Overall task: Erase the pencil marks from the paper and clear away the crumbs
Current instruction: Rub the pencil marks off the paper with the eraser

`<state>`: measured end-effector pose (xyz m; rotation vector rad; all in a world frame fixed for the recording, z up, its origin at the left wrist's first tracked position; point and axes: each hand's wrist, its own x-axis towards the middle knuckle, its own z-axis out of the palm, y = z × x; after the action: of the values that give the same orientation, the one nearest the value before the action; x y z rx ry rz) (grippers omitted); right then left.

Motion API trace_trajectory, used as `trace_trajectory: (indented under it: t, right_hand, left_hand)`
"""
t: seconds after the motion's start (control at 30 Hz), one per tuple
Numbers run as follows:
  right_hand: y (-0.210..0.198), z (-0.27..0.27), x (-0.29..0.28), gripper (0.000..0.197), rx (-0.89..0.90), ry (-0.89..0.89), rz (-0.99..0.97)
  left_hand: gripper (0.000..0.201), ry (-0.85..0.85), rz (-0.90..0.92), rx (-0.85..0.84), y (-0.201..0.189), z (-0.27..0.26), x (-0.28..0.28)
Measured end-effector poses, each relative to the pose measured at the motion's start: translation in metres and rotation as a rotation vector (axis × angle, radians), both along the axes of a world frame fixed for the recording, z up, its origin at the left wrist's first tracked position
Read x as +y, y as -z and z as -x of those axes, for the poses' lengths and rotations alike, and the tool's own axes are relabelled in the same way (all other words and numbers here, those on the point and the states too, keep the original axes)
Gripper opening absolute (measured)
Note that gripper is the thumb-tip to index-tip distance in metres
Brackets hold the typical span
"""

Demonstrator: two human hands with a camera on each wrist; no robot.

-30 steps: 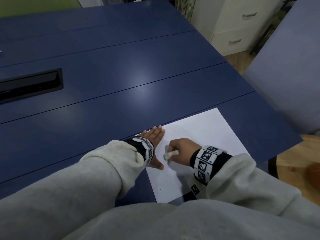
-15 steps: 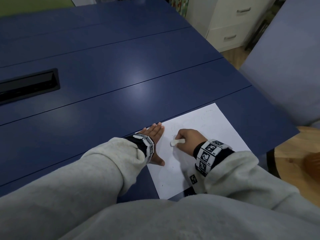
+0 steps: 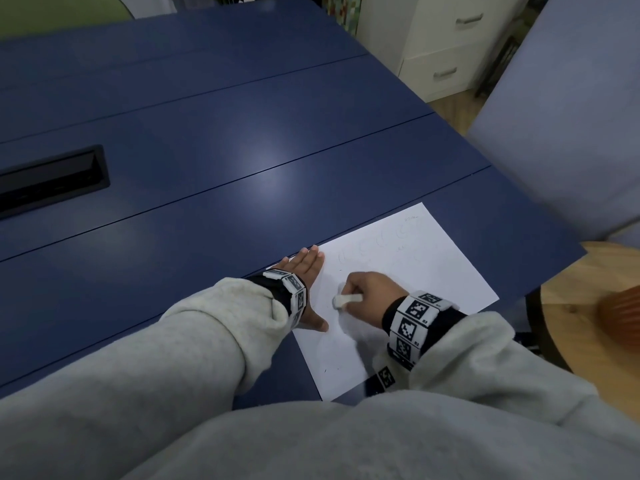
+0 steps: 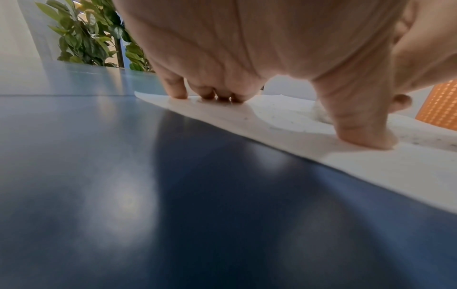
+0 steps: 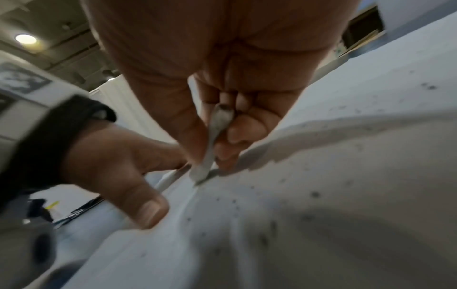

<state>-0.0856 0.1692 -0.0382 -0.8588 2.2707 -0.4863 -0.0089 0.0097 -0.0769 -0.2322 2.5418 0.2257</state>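
Note:
A white sheet of paper [image 3: 429, 271] lies on the blue table [image 3: 207, 168] near its front right corner, with faint pencil marks [image 3: 381, 242] toward its far side. My right hand [image 3: 367, 292] pinches a white eraser [image 3: 346, 300] whose tip touches the sheet. In the right wrist view the eraser [image 5: 215, 140] sits between thumb and fingers, and dark crumbs [image 5: 235, 203] dot the paper [image 5: 346, 176]. My left hand [image 3: 308, 271] lies flat with straight fingers on the sheet's left edge. In the left wrist view its fingertips [image 4: 178, 91] and thumb press the paper [image 4: 284, 125].
A black recessed cable box [image 3: 52, 178] is set into the table at the left. A grey chair back [image 3: 571, 116] stands at the right, white drawers [image 3: 446, 46] behind it. A wooden round surface with an orange object [image 3: 620, 317] sits beyond the table's right edge.
My right hand with the eraser has shifted back and forth over the paper's near left part. The left hand stays planted on the sheet's edge.

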Motion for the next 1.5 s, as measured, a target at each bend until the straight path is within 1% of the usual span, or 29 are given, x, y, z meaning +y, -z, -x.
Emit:
trace_trajectory:
  t: [0.07,0.1,0.13,0.2,0.27,0.3,0.4,0.43,0.5,0.6,0.63,0.7,0.77,0.83,0.87,1.0,1.03,1.07,1.13,1.2,1.23,1.3,1.33,1.37,1.43,1.5]
  right_hand:
    - [-0.005,-0.003,0.001,0.01,-0.033,-0.078,-0.043]
    - [-0.005,0.002,0.001,0.009,-0.027,-0.075,-0.055]
    - [-0.005,0.007,0.001,0.008,-0.008,-0.04,-0.053]
    - [-0.003,0.018,0.002,0.008,0.027,0.094,-0.016]
    - [-0.002,0.016,0.002,0.014,0.028,0.184,0.024]
    - [-0.002,0.013,0.002,0.016,0.024,0.164,0.021]
    - [-0.005,-0.003,0.0,0.01,0.0,-0.026,-0.038]
    - [-0.006,-0.005,-0.001,0.009,-0.002,-0.063,-0.052]
    - [-0.006,-0.004,-0.003,0.007,0.0,-0.038,-0.038]
    - [-0.002,-0.005,-0.006,0.007,0.001,0.125,0.048]
    - [-0.001,-0.007,-0.006,0.007,0.006,0.148,0.065]
    - [-0.001,-0.012,-0.008,0.012,0.008,0.097,0.066]
    - [-0.004,-0.013,-0.009,0.018,-0.025,-0.024,0.019]
    - [-0.008,-0.009,-0.009,0.016,-0.041,-0.11,-0.045]
    - [-0.008,-0.006,-0.009,0.014,-0.027,-0.107,-0.054]
    - [-0.002,0.0,-0.005,0.011,0.035,0.064,0.041]
    - [-0.001,-0.001,-0.005,0.011,0.031,0.058,0.046]
    - [-0.001,-0.002,-0.006,0.012,0.017,0.015,0.035]
    - [-0.004,-0.004,-0.008,0.017,-0.046,-0.102,-0.023]
    - [-0.006,-0.001,-0.008,0.017,-0.065,-0.145,-0.072]
    - [-0.005,0.002,-0.007,0.015,-0.034,-0.123,-0.069]
    - [-0.002,0.009,-0.005,0.01,0.061,-0.001,-0.013]
    - [-0.001,0.01,-0.003,0.01,0.077,0.064,0.02]
    - [0.001,0.01,-0.002,0.011,0.074,0.09,0.037]
    - [0.001,0.008,0.001,0.016,0.024,0.027,0.006]
    - [-0.002,0.008,0.003,0.014,-0.053,-0.031,-0.054]
  left_hand:
    - [0.131,0.001,0.006,-0.004,0.001,0.0,0.0]
    - [0.131,0.001,0.006,-0.005,0.001,0.0,0.0]
    - [0.131,0.002,0.002,-0.005,0.001,0.0,0.0]
    - [0.13,0.002,-0.01,0.001,0.001,-0.001,-0.002]
    - [0.131,0.003,-0.016,0.01,0.003,-0.001,-0.002]
    - [0.131,0.003,-0.015,0.011,0.003,-0.001,-0.002]
    - [0.131,0.004,-0.011,0.007,0.003,0.0,-0.002]
    - [0.131,0.005,-0.009,0.003,0.002,0.001,-0.001]
    - [0.13,0.004,-0.012,-0.002,0.0,0.001,-0.001]
    - [0.13,-0.001,-0.022,-0.004,-0.001,0.0,-0.001]
    - [0.13,-0.003,-0.022,-0.005,0.0,0.0,0.0]
    - [0.129,-0.005,-0.019,0.005,0.001,0.0,0.0]
    - [0.129,-0.006,-0.012,0.022,0.001,0.0,0.002]
    - [0.129,-0.002,-0.009,0.019,0.0,-0.001,0.002]
    - [0.129,-0.001,-0.013,0.012,-0.001,0.0,0.002]
    - [0.131,-0.004,-0.019,0.007,-0.001,0.0,0.001]
    - [0.131,-0.002,-0.02,0.007,-0.001,0.0,0.001]
    - [0.13,-0.001,-0.02,0.006,-0.002,0.0,0.001]
    - [0.129,0.002,-0.019,0.005,-0.004,0.0,0.001]
    - [0.129,0.004,-0.023,0.001,-0.006,0.0,0.001]
    - [0.129,0.003,-0.026,-0.004,-0.006,0.0,0.002]
    - [0.129,-0.003,-0.03,-0.008,-0.006,0.0,0.001]
    - [0.129,-0.005,-0.032,-0.006,-0.006,0.0,0.001]
    - [0.129,-0.005,-0.032,-0.002,-0.005,0.0,0.001]
    - [0.129,-0.005,-0.032,0.002,-0.005,0.0,0.001]
    - [0.128,-0.009,-0.034,0.002,-0.006,0.0,0.001]
